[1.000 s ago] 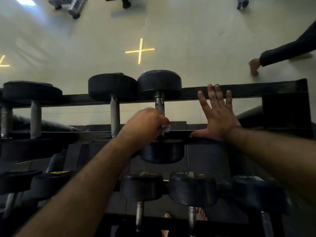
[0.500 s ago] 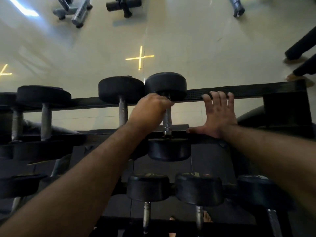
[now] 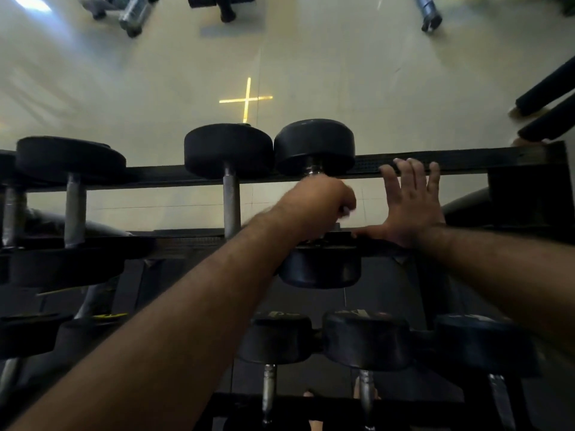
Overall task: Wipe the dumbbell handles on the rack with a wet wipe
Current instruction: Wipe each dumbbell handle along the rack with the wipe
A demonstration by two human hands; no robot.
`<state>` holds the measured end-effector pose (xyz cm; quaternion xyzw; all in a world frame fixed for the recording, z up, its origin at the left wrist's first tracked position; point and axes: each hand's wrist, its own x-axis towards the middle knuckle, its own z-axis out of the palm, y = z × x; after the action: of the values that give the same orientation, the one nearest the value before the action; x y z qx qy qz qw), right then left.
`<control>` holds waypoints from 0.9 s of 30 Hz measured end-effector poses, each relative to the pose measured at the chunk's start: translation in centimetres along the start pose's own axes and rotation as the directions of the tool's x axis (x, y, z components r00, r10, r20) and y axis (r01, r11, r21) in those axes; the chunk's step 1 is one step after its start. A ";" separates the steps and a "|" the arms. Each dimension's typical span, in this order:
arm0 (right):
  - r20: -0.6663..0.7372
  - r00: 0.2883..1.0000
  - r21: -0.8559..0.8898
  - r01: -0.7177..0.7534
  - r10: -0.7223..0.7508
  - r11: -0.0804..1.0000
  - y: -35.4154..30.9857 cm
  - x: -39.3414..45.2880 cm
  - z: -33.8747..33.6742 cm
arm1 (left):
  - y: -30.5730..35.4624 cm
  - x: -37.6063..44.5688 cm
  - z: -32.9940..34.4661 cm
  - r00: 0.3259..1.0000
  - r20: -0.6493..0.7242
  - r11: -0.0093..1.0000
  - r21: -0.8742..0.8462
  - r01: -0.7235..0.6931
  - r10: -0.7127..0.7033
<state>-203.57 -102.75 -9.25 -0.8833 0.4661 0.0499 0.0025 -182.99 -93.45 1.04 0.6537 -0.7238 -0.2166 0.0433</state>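
Observation:
On the top tier of the black rack [image 3: 466, 164] lies a black dumbbell [image 3: 314, 146] with a metal handle. My left hand [image 3: 317, 203] is curled round that handle, with a bit of white wet wipe [image 3: 346, 213] showing under the fingers. Most of the handle is hidden by the hand. My right hand [image 3: 410, 206] lies flat with fingers spread, fingertips on the rack's far rail and thumb on the near rail. Just left of it lies a second dumbbell [image 3: 228, 150] with a bare knurled handle.
More dumbbells [image 3: 70, 160] lie at the left of the top tier, and several others [image 3: 365, 337] sit on the lower tier. Gym machines [image 3: 133, 10] stand on the pale floor beyond. Another person's dark-clad legs [image 3: 547, 98] show at the right edge.
My left hand slid from the near end of the handle up to the far end, then back toward the middle. My right hand stayed on the rack, fingers now spread wider.

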 end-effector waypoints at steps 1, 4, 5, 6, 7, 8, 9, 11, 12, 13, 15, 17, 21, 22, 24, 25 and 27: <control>-0.001 1.000 0.003 0.001 -0.001 1.000 0.0 0.0 0.0 | 0.4 0.0 0.6 0.990 0.133 0.996 0.072 -0.046 0.036; -0.007 1.000 0.001 0.008 -0.008 1.000 -0.1 0.0 0.1 | -0.2 -1.4 -0.4 0.943 0.318 0.981 0.127 -0.143 0.096; -0.006 1.000 -0.004 0.007 -0.007 1.000 0.0 0.0 0.1 | -1.0 -2.0 -1.4 0.930 0.353 0.983 0.111 -0.148 0.100; -0.004 1.000 -0.005 0.007 -0.007 1.000 0.0 -0.1 0.1 | -2.1 -2.7 -2.3 0.924 0.371 0.989 0.080 -0.127 0.089; -0.007 1.000 -0.005 0.007 -0.007 1.000 0.1 0.0 0.1 | -3.3 -3.4 -3.1 0.939 0.341 0.997 0.033 -0.067 0.052; -0.013 1.000 -0.004 0.005 -0.005 1.000 0.1 0.0 0.2 | -4.4 -4.0 -3.4 0.972 0.233 0.998 -0.060 0.030 -0.015; -0.015 1.000 -0.006 0.004 -0.004 1.000 0.1 0.0 0.1 | -5.2 -4.4 -3.3 0.991 0.051 0.972 -0.196 0.132 -0.124; -0.013 1.000 -0.005 0.007 -0.007 1.000 0.0 0.0 0.1 | -5.6 -4.3 -1.6 0.841 -0.357 0.862 -0.453 0.225 -0.407; -0.012 1.000 -0.002 0.005 -0.005 1.000 0.0 0.0 0.0 | -5.3 -3.7 -0.4 0.736 -0.465 0.825 -0.519 0.225 -0.493; -0.009 1.000 0.001 0.003 -0.003 1.000 0.0 0.1 0.0 | -4.8 -3.0 0.6 0.672 -0.508 0.800 -0.560 0.218 -0.539; -0.003 1.000 0.001 -0.001 0.001 1.000 0.2 0.1 0.0 | -4.1 -1.7 2.5 0.667 -0.502 0.786 -0.581 0.211 -0.550; -0.001 1.000 0.001 -0.004 0.004 1.000 0.2 0.1 0.1 | -4.4 -1.2 3.7 0.747 -0.395 0.783 -0.563 0.264 -0.536; 0.010 1.000 0.007 0.005 -0.005 1.000 0.3 0.1 0.0 | -5.7 -2.3 3.6 0.828 0.034 0.700 -0.517 0.493 -0.559; 0.011 1.000 0.010 0.008 -0.009 1.000 0.3 0.1 0.0 | -5.7 -2.4 3.1 0.806 -0.018 0.670 -0.566 0.479 -0.591; 0.011 1.000 0.009 0.008 -0.008 1.000 0.4 0.1 0.0 | -5.0 -1.9 2.0 0.699 -0.188 0.559 -0.751 0.350 -0.690; 0.012 1.000 0.006 0.006 -0.007 1.000 0.4 0.1 0.0 | -4.6 -1.3 1.7 0.653 -0.205 0.479 -0.835 0.272 -0.729; 0.019 1.000 0.001 0.007 -0.007 1.000 0.3 0.1 -0.1 | -3.6 -0.5 2.3 0.639 -0.145 0.364 -0.904 0.224 -0.755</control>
<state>-203.77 -103.03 -9.20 -0.8844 0.4631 0.0580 0.0074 -180.40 -92.54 -2.26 0.7767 -0.2413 -0.3343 0.4763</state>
